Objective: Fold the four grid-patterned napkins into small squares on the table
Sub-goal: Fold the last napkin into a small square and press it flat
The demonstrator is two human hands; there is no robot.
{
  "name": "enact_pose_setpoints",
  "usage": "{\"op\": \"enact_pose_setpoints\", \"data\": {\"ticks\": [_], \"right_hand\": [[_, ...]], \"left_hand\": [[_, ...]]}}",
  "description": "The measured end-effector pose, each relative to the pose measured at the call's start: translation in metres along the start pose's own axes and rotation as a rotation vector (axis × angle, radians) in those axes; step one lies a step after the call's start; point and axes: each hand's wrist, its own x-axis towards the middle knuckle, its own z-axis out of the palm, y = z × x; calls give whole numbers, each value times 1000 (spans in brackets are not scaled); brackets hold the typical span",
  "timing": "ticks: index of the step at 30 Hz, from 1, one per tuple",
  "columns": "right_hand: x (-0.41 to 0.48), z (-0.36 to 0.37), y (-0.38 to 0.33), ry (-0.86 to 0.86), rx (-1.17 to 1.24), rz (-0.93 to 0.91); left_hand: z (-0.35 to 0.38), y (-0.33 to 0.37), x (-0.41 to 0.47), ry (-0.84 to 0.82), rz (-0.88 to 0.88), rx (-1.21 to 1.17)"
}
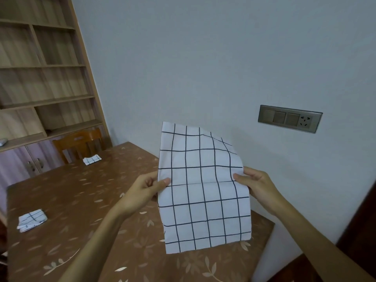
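The held napkin point(203, 200), white with a dark grid, hangs upright in the air at the middle of the view. It is opened out flat, with a crease running across its middle and its two o'clock corner curling back. The left hand point(142, 192) pinches its edge at nine o'clock, thumb on the front face and fingers curled behind the cloth. The right hand point(258, 186) pinches the opposite edge at three o'clock in the same way, thumb in front. Both hands grip at the level of the crease, so the lower half drops freely over the near right part of the table point(85, 192), without clearly touching it. The table wears a brown cover printed with pale leaves. On it, toward eight o'clock from the held cloth, lies the near folded napkin point(31, 220), a small, slightly loose square close to the left edge. Toward ten o'clock, at the far edge, lies the far folded napkin point(92, 159), well apart from the first. Behind it stands a wooden chair point(79, 145), then a tall wooden shelf unit point(40, 68) with cupboard doors point(30, 161) below. On the pale wall at two o'clock sits a metal switch and socket panel point(290, 118).
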Motion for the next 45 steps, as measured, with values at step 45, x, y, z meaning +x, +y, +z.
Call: {"op": "enact_pose_setpoints", "data": {"ticks": [45], "right_hand": [[6,23,-39,-167,-542,-277]], "left_hand": [[21,-1,18,-25,114,389]]}}
